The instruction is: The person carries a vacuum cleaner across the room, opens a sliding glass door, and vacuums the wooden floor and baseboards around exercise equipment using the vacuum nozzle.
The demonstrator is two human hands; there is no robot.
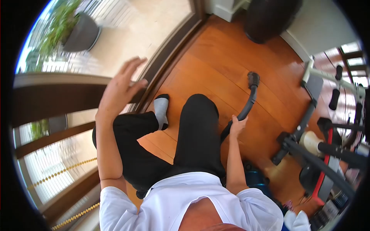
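Observation:
My right hand [238, 126] is wrapped round a dark vacuum cleaner hose [250, 101], whose curved end points away from me over the floor. At its tip is a dark brush head [253, 79], close to or on the wooden boards; I cannot tell if it touches. My left hand [121, 90] is raised beside the wooden frame of the glass door, fingers apart and holding nothing. Whether it touches the frame is unclear. Below it are my bent leg and a grey-socked foot [162, 109].
A brown door frame [173, 48] runs along the left, with a potted plant [83, 32] outside. Exercise equipment [308, 100] stands at the right. A dark rounded container [269, 19] is at the back. A dark blue object [255, 178] lies beside my right arm.

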